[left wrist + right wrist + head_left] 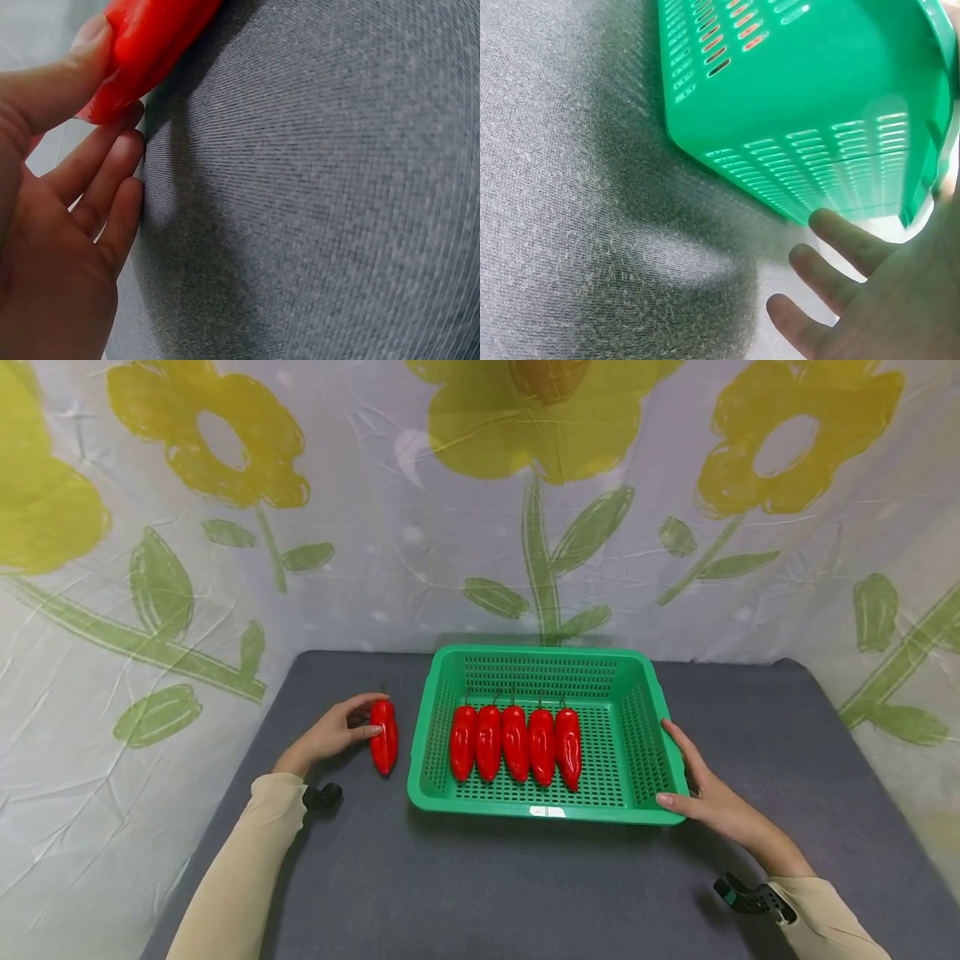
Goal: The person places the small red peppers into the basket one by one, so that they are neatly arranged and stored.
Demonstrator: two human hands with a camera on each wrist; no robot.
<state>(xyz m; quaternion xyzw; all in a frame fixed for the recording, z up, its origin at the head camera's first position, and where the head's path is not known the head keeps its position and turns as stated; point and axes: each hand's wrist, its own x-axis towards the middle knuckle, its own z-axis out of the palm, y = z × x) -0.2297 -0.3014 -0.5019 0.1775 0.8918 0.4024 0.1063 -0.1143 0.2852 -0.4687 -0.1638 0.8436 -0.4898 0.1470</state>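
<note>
My left hand (332,732) pinches a red pepper (386,743) lying on the table left of the basket. The left wrist view shows the thumb on the red pepper (154,52), with the lower fingers spread out beside it. At the right end of the green plastic basket (480,807), my right hand (708,789) holds the rim, its thumb over the front corner. Under the basket's side wall (817,97), three fingers of that hand extend in the right wrist view; its thumb is hidden there. Several red peppers (514,743) lie in a row inside the basket, stems pointing away.
A dark grey cloth covers the table (480,893). Behind it and at both sides hangs a pale sheet (360,568) printed with yellow flowers. Both wrists carry black straps, such as the right wrist's band (750,897).
</note>
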